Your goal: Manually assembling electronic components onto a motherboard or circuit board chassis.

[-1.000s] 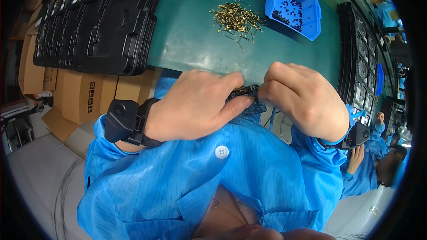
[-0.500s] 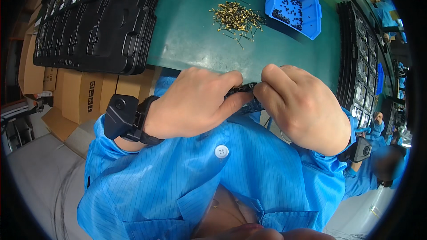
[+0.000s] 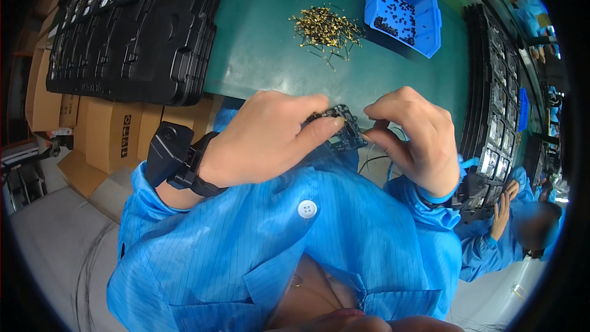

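A small dark circuit board point(image 3: 350, 138) is pinched between the thumb and fingers of my left hand point(image 3: 264, 138), just past the table's near edge. Its face, crowded with components, shows partly beyond the thumb. My right hand point(image 3: 418, 132) is at the board's right side, thumb and forefinger apart. The thumb tip comes close to the board's edge; whether it touches I cannot tell. Nothing shows between these fingers. Farther off on the green table point(image 3: 258, 43) lies a heap of thin brass-coloured pins with dark shafts point(image 3: 326, 27).
A blue bin point(image 3: 435, 31) with small black parts stands at the far right. Stacked black trays with boards rise at the left point(image 3: 141, 43) and right point(image 3: 491, 104). Cardboard boxes point(image 3: 101, 132) sit lower left. A co-worker's hands point(image 3: 504, 209) are at the right.
My right hand has drawn back from the board and its fingers have parted. The board has turned so that more of its face shows. The co-worker's hands at the right have moved.
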`<state>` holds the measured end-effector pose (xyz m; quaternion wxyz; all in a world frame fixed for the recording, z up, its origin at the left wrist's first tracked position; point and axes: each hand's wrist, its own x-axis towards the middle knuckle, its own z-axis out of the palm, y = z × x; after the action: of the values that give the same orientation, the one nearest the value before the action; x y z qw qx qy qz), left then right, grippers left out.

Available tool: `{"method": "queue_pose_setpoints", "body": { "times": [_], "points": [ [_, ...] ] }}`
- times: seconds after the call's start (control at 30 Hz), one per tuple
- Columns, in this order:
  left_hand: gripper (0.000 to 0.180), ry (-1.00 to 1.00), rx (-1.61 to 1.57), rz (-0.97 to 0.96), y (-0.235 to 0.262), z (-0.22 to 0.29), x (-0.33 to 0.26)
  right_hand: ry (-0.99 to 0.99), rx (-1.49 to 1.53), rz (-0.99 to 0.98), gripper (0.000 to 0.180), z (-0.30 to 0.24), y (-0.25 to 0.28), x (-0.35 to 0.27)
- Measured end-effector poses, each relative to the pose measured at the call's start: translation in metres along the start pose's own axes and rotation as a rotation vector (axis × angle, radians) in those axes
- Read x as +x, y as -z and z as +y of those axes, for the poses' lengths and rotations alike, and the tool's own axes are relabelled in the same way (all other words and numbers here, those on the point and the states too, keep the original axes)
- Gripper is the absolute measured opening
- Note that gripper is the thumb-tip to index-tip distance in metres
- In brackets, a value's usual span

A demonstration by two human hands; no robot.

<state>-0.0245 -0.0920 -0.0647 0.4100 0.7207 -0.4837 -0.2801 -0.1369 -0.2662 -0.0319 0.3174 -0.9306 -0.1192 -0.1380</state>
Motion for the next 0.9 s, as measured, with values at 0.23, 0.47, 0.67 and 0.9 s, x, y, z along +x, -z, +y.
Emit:
{"method": "queue_pose_setpoints", "body": {
  "times": [0.23,0.47,0.67,0.9],
  "points": [
    [0.029,0.011,0.004,0.035,0.0,-0.002,0.0,-0.082,0.333,0.231,0.018,0.019,-0.033,-0.005],
    [0.029,0.019,0.016,0.059,-0.001,0.001,-0.001,-0.048,0.155,0.145,0.014,0.011,-0.022,0.001],
    [0.028,-0.016,0.031,0.038,-0.003,0.002,0.0,0.017,0.093,-0.006,0.014,0.011,-0.011,0.006],
    [0.026,-0.04,0.015,0.013,-0.003,-0.001,-0.002,0.05,0.038,-0.072,0.013,0.009,-0.007,0.007]
  ]
}}
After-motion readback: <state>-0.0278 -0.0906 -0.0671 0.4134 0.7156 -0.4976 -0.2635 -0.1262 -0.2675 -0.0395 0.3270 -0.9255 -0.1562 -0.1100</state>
